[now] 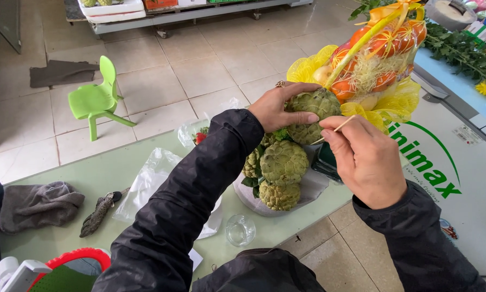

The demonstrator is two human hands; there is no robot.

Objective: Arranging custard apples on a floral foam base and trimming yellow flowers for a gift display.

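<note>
My left hand (pixel 278 111) grips a green custard apple (pixel 316 111) at the top of a stack of several custard apples (pixel 282 170). The stack stands in a pale bowl (pixel 308 192) on the light green table (pixel 91 173). My right hand (pixel 362 159) pinches a thin wooden skewer (pixel 336 130) whose end touches the top custard apple. Just behind the stack stands a fruit basket (pixel 375 65) wrapped in yellow mesh and clear film, holding oranges.
On the table lie a clear plastic bag (pixel 145 184), a small clear cup (pixel 239 230), a grey cloth (pixel 37 205), pruning shears (pixel 99 213) and a red-rimmed basket (pixel 72 262). A green child's chair (pixel 97 97) stands on the tiled floor. A white chest freezer (pixel 459 178) is at right.
</note>
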